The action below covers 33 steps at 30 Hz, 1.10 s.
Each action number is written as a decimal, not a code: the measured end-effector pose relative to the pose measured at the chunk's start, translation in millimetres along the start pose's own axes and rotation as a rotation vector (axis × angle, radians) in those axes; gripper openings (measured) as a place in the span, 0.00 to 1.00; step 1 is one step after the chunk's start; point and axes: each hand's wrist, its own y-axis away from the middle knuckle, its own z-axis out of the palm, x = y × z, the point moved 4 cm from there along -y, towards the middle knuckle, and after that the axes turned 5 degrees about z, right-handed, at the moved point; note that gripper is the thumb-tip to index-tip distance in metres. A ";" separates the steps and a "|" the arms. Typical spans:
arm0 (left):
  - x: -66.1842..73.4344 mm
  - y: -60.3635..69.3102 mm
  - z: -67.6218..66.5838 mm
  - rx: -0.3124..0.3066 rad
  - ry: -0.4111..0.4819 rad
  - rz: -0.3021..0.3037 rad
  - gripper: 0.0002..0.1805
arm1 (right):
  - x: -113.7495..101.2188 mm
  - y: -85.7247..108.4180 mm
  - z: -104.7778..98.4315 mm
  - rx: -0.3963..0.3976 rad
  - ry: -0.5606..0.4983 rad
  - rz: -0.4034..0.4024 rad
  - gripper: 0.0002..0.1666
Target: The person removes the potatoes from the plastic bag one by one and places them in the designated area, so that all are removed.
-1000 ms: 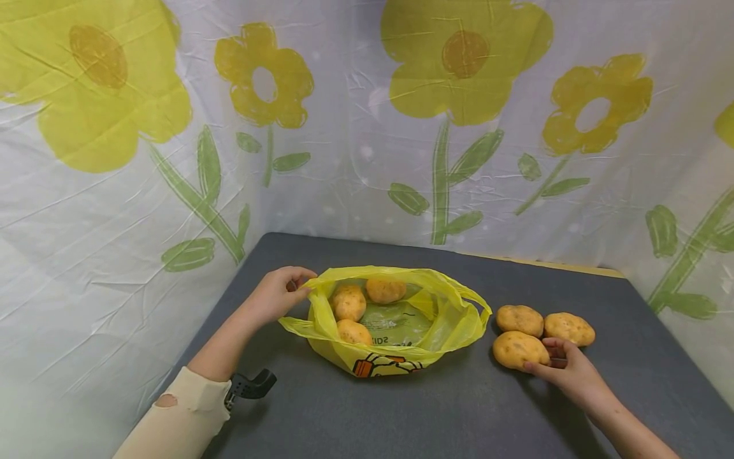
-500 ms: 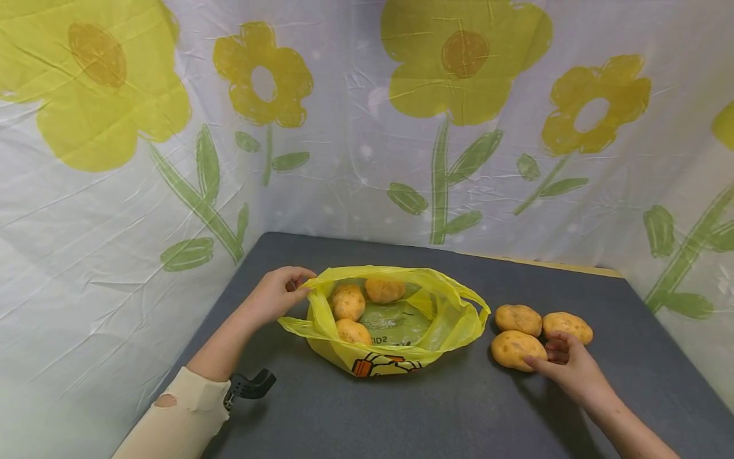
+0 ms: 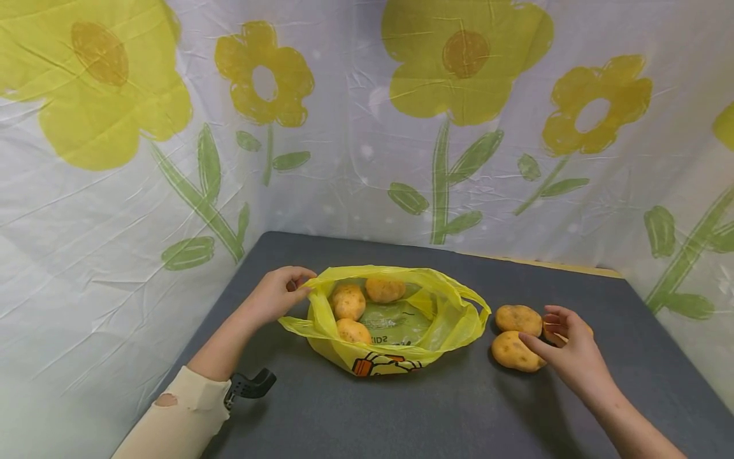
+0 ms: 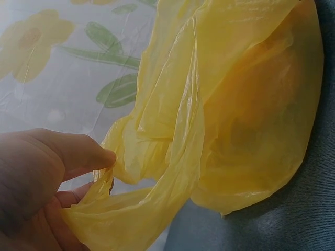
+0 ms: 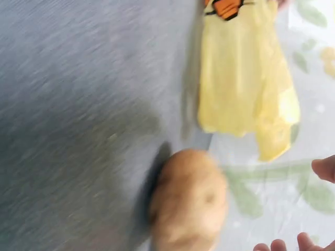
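Note:
A yellow plastic bag (image 3: 459, 319) stands with its mouth wide, and three potatoes lie inside, among them a potato (image 3: 348, 302) at the left. My left hand (image 3: 278, 294) pinches the bag's left handle between thumb and fingers; the left wrist view shows the gathered plastic (image 4: 178, 125) in that grip. Right of the bag are three more potatoes: a back potato (image 3: 518, 320), a front potato (image 3: 516, 351) and a right potato (image 3: 586, 329) partly hidden by my fingers. Over them hovers my right hand (image 3: 576, 350), fingers parted and holding nothing. The right wrist view has a blurred potato (image 5: 189, 201).
Everything rests on a dark grey table (image 3: 436, 408). A white curtain (image 3: 344, 159) with printed yellow flowers hangs behind and to the left. A black strap device (image 3: 252, 384) sits at my left wrist, by the cream sleeve (image 3: 183, 414).
My right hand has let go of the front potato and risen, shifting slightly back over the group. The left hand and the bag have stayed put.

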 end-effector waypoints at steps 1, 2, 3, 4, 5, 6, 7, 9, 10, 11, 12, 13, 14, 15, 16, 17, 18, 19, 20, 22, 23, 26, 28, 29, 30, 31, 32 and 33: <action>0.1 0.0 0.0 0.000 0.000 0.001 0.16 | -5.1 0.8 1.2 -0.003 -0.009 -0.012 0.52; 0.2 0.0 0.0 0.000 0.001 0.001 0.16 | -10.2 1.5 2.8 -0.003 -0.013 -0.025 0.50; 0.4 0.0 0.0 0.001 0.003 0.002 0.16 | -15.4 2.3 5.0 -0.009 -0.024 -0.037 0.50; 0.7 0.0 -0.1 0.001 0.003 0.002 0.16 | -20.6 3.3 7.6 -0.020 -0.043 -0.046 0.49; 1.0 0.1 -0.2 0.002 0.003 0.002 0.16 | -26.0 4.4 10.5 -0.025 -0.055 -0.057 0.49; 1.3 0.1 -0.2 0.003 0.003 0.003 0.16 | -31.3 5.3 13.6 -0.028 -0.063 -0.070 0.48; 1.6 0.1 -0.2 0.002 0.003 0.003 0.16 | -36.4 6.1 17.1 -0.034 -0.075 -0.081 0.47; 2.1 0.2 0.0 0.001 0.003 0.001 0.16 | -46.7 7.4 24.7 -0.049 -0.105 -0.104 0.45; 2.2 0.3 0.1 -0.001 0.003 0.000 0.16 | -51.7 8.0 28.7 -0.057 -0.122 -0.118 0.44; 2.4 0.3 0.2 -0.002 0.004 -0.001 0.16 | -56.4 8.5 32.8 -0.066 -0.135 -0.132 0.43; 2.7 0.3 0.3 -0.002 0.004 -0.001 0.16 | -61.1 9.0 36.9 -0.073 -0.147 -0.148 0.42; 2.9 0.3 0.4 -0.002 0.004 -0.002 0.16 | -65.5 9.6 41.0 -0.084 -0.162 -0.165 0.41; 3.1 0.3 0.4 -0.002 0.003 -0.002 0.16 | -69.8 10.0 45.2 -0.095 -0.181 -0.180 0.40; 3.2 0.3 0.4 -0.002 0.002 -0.002 0.16 | -73.7 10.4 49.5 -0.103 -0.197 -0.197 0.39; 3.4 0.1 0.4 -0.001 0.003 0.000 0.16 | -77.4 10.4 53.7 -0.113 -0.213 -0.212 0.38; 3.6 0.0 0.4 -0.001 0.001 0.002 0.16 | -80.8 10.4 58.3 -0.122 -0.229 -0.227 0.37; 3.7 -0.2 0.5 -0.002 0.000 0.004 0.16 | -84.0 10.4 63.1 -0.132 -0.242 -0.240 0.36; 3.6 -0.3 0.5 -0.003 -0.001 0.004 0.16 | -86.7 10.2 68.2 -0.144 -0.260 -0.250 0.36; 3.6 -0.4 0.7 -0.004 -0.002 0.005 0.17 | -89.1 9.8 73.5 -0.155 -0.273 -0.259 0.35; 3.2 -0.8 1.0 -0.006 -0.003 0.006 0.17 | -93.1 8.9 84.1 -0.178 -0.289 -0.277 0.33; 2.9 -0.9 1.1 -0.007 -0.003 0.006 0.17 | -94.6 8.3 89.6 -0.188 -0.295 -0.283 0.32; 2.3 -1.0 1.4 -0.008 -0.001 0.004 0.17 | -99.0 6.5 106.0 -0.224 -0.307 -0.293 0.31; 2.1 -1.1 1.5 -0.007 0.003 0.006 0.17 | -101.9 5.3 116.8 -0.244 -0.312 -0.290 0.31; 2.2 -0.8 1.5 -0.006 0.001 0.007 0.17 | -103.3 4.7 122.3 -0.256 -0.317 -0.286 0.30; 2.1 -0.5 1.7 -0.006 0.000 0.006 0.17 | -104.7 4.4 127.7 -0.268 -0.319 -0.277 0.30; 2.2 -0.5 1.9 -0.007 0.001 0.010 0.16 | -106.1 4.2 132.7 -0.277 -0.321 -0.268 0.30; 2.3 -0.2 2.1 -0.007 0.001 0.011 0.16 | -107.4 4.0 137.7 -0.286 -0.323 -0.262 0.30; 2.5 -0.2 2.5 -0.009 0.002 0.014 0.16 | -108.5 3.7 142.5 -0.292 -0.328 -0.257 0.29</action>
